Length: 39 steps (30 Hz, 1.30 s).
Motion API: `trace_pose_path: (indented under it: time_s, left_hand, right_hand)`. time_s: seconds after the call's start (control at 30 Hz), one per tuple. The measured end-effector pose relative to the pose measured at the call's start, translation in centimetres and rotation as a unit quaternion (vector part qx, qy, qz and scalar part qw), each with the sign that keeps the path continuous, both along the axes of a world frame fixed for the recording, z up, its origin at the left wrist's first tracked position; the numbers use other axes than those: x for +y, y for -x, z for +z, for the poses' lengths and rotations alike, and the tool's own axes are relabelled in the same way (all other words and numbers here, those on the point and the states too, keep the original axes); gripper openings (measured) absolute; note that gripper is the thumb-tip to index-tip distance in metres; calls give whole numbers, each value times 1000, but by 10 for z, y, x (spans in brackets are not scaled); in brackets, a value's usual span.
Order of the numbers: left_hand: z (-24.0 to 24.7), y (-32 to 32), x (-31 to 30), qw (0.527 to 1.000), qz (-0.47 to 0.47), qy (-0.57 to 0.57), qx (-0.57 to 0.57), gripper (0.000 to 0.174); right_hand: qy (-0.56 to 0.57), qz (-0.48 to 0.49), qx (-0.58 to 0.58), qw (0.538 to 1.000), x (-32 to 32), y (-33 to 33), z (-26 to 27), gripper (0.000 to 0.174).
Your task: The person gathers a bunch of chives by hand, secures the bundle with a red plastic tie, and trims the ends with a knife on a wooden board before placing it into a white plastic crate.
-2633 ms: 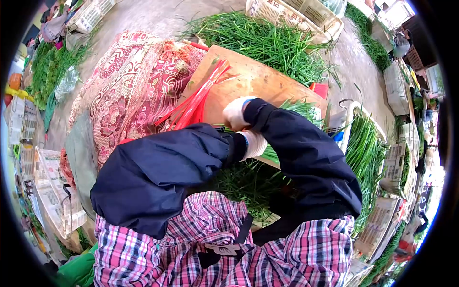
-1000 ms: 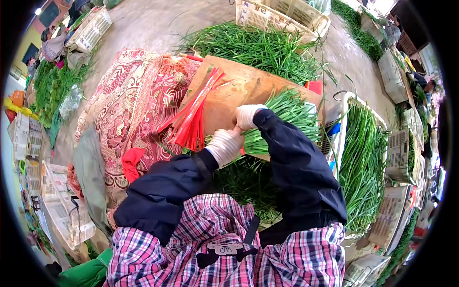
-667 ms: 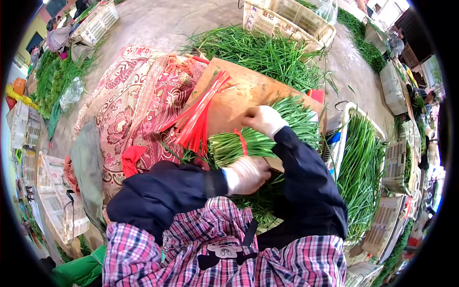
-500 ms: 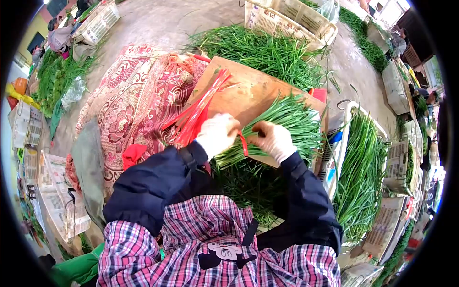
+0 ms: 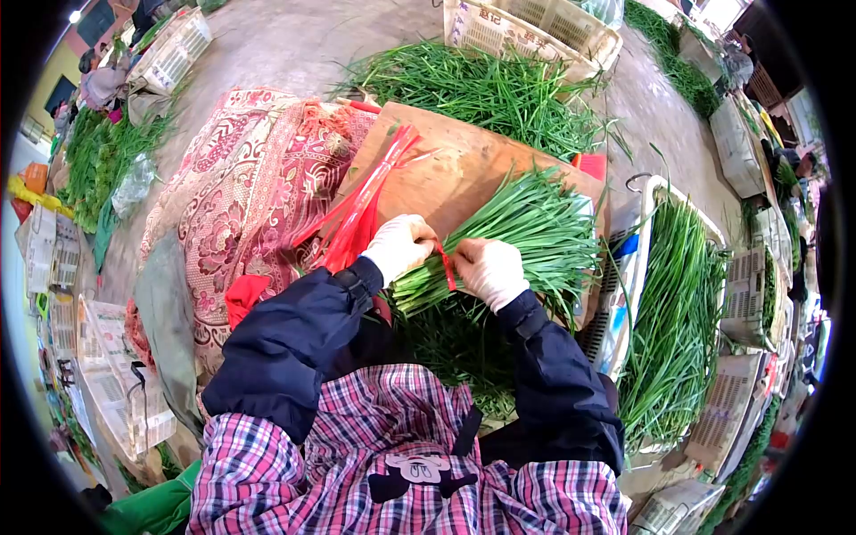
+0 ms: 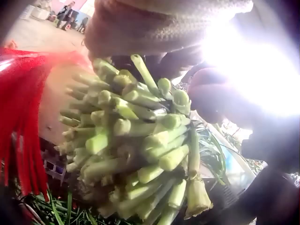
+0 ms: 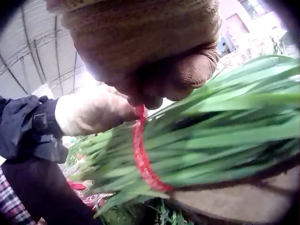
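A thick bunch of chives (image 5: 539,227) lies across the right side of a wooden board (image 5: 473,147). Its pale cut stalk ends (image 6: 136,136) fill the left wrist view. Around the bunch runs a red plastic strap (image 7: 139,152). My gloved left hand (image 5: 399,248) pinches the strap at the top, beside the cut ends. On the leafy side, my gloved right hand (image 5: 490,270) has its curled fingers on the strap too, close to the left fingertips. The strap's end between the fingers is mostly hidden.
Loose red strips (image 5: 367,209) lie on the board's left, next to a patterned cloth (image 5: 241,196). Beyond the board is a heap of loose greens (image 5: 481,89). A white crate (image 5: 644,209) of greens stands at the right. More greens (image 5: 459,343) lie below the board.
From close together over the bunch, my hands parted, the left dropping toward the near edge and baring the strap. Since then both have come back to the strap from either side.
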<state>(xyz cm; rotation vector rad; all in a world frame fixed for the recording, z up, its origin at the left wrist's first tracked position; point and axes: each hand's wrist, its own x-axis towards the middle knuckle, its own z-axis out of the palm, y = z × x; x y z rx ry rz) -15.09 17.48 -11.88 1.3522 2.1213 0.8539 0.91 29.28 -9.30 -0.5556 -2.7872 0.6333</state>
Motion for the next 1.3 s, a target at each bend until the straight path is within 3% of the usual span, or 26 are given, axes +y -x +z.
trace_pose_path:
  time_s: [0.07, 0.17, 0.23, 0.27, 0.33, 0.37, 0.4, 0.43, 0.5, 0.57, 0.63, 0.7, 0.77, 0.83, 0.87, 0.9, 0.97, 1.0, 1.03, 1.1, 1.17, 1.23, 1.3]
  left_hand:
    - [6, -6, -5, 992, -52, -91, 65, 9]
    - [23, -34, 0, 958, -126, -27, 257, 10]
    - [4, -22, -3, 970, -86, -101, 202, 10]
    - [2, -13, -3, 982, -90, -83, 142, 12]
    - [5, 5, -2, 997, -59, -51, -19, 21]
    - [5, 12, 4, 998, -38, -25, -41, 28]
    - [5, 19, 11, 998, -17, 2, -62, 35]
    - [5, 25, 18, 996, 4, 27, -84, 43]
    - [-20, 33, 31, 955, -15, 111, -276, 65]
    - [5, 10, 43, 958, -52, 186, -212, 71]
    - [4, 0, 52, 941, -71, 223, -243, 66]
    - [3, -6, 45, 904, -56, 231, -354, 57]
    - [-8, -20, 34, 908, -40, 249, -334, 52]
    - [32, -39, 24, 887, -55, 289, -355, 55]
    - [12, -40, 16, 873, -46, 284, -393, 56]
    - [13, -48, 9, 873, -42, 269, -405, 54]
    - [16, -64, -1, 901, -70, 253, -345, 55]
    - [-5, -64, -10, 914, -126, 154, -352, 59]
    - [4, -70, -10, 953, -150, 92, -247, 64]
    - [19, -72, -12, 914, -93, 112, -379, 65]
    - [12, -69, -5, 969, -86, -1, -232, 68]
    - [32, -63, 7, 980, -60, -24, -190, 73]
    - [73, -64, 23, 962, -76, -146, -218, 76]
  right_hand:
    - [-33, 2, -18, 999, 9, 9, 3, 15]
    - [-64, 74, -33, 995, 12, 31, -6, 11]
    - [-55, 6, 15, 998, 10, 33, -16, 14]
    - [35, -78, 108, 990, 5, 22, -1, 16]
    - [226, -212, 242, 919, -16, -7, 4, 21]
    - [374, -272, 254, 850, -30, -26, -4, 23]
    - [571, -322, 187, 731, -43, -47, -8, 26]
    - [656, -353, 211, 632, -67, -60, -30, 28]
    - [729, -379, 151, 550, -98, -81, -68, 32]
    - [742, -394, 218, 497, -99, -83, -70, 40]
    - [746, -353, 303, 476, -82, -78, -72, 51]
    - [791, -313, 300, 432, -66, -76, -88, 64]
    - [771, -308, 283, 481, -67, -74, -73, 69]
    - [797, -284, 221, 485, -61, -84, -82, 71]
    - [775, -317, 142, 528, -57, -92, -85, 70]
    - [769, -314, 149, 537, -59, -94, -78, 65]
    - [738, -290, 124, 597, -53, -98, -76, 61]
    - [702, -295, 39, 647, -48, -103, -26, 53]
    - [689, -264, 104, 667, -47, -103, -33, 54]
    - [595, -258, 105, 754, -33, -104, -20, 53]
    - [610, -223, 104, 753, -17, -101, 20, 50]
    - [573, -130, 186, 788, 3, -95, 43, 50]
    - [465, -93, 206, 856, 29, -87, 55, 49]
